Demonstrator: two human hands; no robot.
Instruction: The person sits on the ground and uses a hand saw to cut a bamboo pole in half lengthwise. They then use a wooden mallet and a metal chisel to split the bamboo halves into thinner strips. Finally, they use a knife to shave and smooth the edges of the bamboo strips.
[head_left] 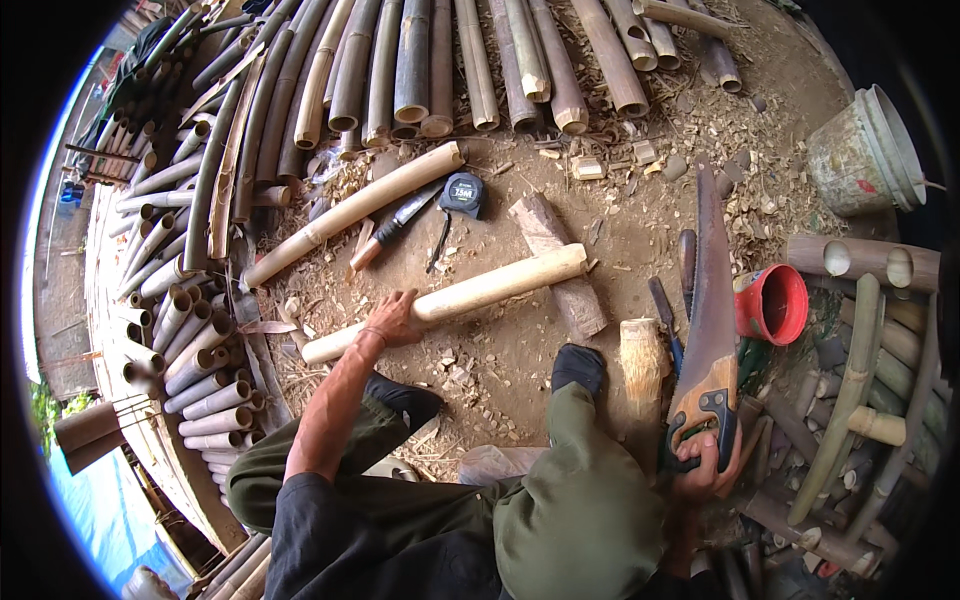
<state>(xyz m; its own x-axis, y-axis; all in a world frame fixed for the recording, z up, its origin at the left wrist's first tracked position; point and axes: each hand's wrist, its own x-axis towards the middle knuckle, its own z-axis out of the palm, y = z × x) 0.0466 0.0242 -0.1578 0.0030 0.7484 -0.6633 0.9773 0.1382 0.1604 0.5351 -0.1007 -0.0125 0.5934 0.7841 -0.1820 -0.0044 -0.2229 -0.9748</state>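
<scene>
The tape measure (pixel 461 195) carries pale printing on its dark case; a red mark on the bucket (pixel 850 165) is too blurred to make out. The left hand (pixel 392 320) lies over the pole (pixel 500 285), fingers spread, hiding a short stretch of it; how firmly they close around it I cannot tell. The pole lies slantwise before the person, its right end resting across the block (pixel 580 305) and covering the block's middle. The right hand (pixel 708 462) is wrapped around the handle of the saw (pixel 712 330), partly covering that handle, the blade pointing away from the person. The right forearm is dim and partly hidden. The dark rim cuts off the bamboo stack (pixel 215 420) at far left.
</scene>
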